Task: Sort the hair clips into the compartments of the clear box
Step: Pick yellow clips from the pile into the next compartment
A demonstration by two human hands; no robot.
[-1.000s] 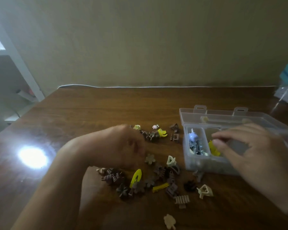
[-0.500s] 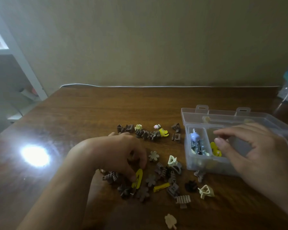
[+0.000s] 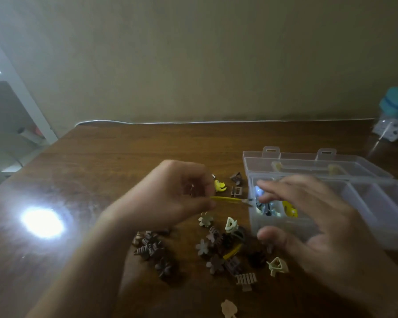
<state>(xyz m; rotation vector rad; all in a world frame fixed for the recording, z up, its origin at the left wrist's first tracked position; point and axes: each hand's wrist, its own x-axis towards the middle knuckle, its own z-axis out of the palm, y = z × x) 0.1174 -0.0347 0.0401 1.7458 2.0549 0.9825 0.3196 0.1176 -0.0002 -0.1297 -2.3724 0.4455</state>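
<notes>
Clip, yellow snap type [image 3: 228, 199]: pinched in left hand [image 3: 170, 196] grip, just left of clear box [image 3: 377, 203], likely bound for its yellow compartment. Right hand [image 3: 313, 226]: grip spread over box's near-left corner, seemingly steadying it. Loose clips [image 3: 214, 246]: tabletop [image 3: 124, 157], left of box.

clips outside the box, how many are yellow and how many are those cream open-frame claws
yellow: 3, the long clip pinched in the left hand, the claw clip just beyond it, the bar clip in the pile
cream open-frame claws: 2, one farther from the person, one nearer
total: 5
</notes>
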